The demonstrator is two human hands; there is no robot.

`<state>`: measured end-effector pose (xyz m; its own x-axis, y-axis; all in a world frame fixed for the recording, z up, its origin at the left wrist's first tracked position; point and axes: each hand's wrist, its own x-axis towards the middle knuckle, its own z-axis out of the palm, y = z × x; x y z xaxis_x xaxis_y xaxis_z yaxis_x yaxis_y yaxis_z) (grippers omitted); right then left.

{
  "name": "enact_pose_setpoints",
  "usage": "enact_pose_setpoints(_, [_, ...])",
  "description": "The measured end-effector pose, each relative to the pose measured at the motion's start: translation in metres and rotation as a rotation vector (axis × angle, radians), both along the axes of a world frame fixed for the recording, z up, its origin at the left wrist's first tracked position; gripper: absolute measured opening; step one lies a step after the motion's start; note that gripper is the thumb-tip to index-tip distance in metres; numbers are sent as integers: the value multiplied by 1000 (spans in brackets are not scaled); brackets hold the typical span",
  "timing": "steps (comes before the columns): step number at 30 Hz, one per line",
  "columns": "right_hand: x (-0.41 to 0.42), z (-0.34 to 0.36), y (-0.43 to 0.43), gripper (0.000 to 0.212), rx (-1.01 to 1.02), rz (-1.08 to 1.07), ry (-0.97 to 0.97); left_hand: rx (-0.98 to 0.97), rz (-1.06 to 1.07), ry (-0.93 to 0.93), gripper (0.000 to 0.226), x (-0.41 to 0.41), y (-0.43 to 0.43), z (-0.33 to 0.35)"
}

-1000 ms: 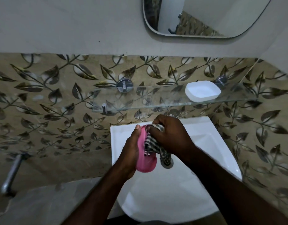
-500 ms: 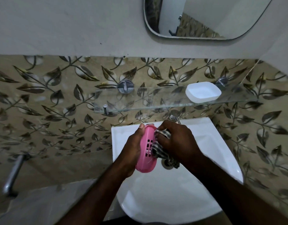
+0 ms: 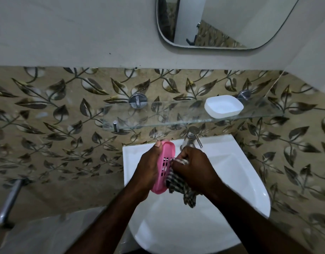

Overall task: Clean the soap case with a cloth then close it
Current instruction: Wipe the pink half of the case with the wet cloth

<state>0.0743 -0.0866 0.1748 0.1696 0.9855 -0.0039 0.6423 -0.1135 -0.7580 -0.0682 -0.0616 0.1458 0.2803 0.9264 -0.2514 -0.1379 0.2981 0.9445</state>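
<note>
The pink slotted soap case tray (image 3: 164, 166) stands on edge over the white sink (image 3: 249, 180), gripped in the left hand (image 3: 148, 169), whose fingers wrap its back. The right hand (image 3: 192, 165) pinches a checked cloth (image 3: 180, 186) against the tray's slotted face. On the glass shelf (image 3: 158, 114) above sits the white soap case lid (image 3: 223, 106).

Pink soap case tray (image 3: 162, 166), oblong, rounded ends, slotted drain holes in its floor; held on edge, long axis running 12 to 6 o'clock, open side facing 3 o'clock. Checked dark-and-white cloth (image 3: 178, 182) bunched against its inner face, loose tail hanging toward 5 o'clock. White soap case lid (image 3: 223, 106), open side up, at 1 o'clock, well apart.
</note>
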Motion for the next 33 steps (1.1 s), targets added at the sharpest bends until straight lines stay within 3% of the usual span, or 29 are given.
enact_pose_setpoints(3, [2,2,6,15,49,-39,19,15,-32,28,66,2,0,2])
enact_pose_setpoints(7, [-2,10,12,17,188,-99,100,21,8,51,53,3,-4,5])
enact_pose_setpoints(13, [-5,-17,-10,23,-24,80,107,16,55,79,53,-4,0,10])
enact_pose_setpoints(19, [5,9,14,19,206,-106,125,-1,19,55,56,7,-8,12])
enact_pose_setpoints(24, [10,-6,2,21,88,-49,185,-22,80,23,63,14,-10,8])
enact_pose_setpoints(29, [31,19,26,21,183,-83,264,-31,86,9,46,37,-3,20])
enact_pose_setpoints(33, [47,4,21,23,153,-107,286,8,113,52,49,50,4,17])
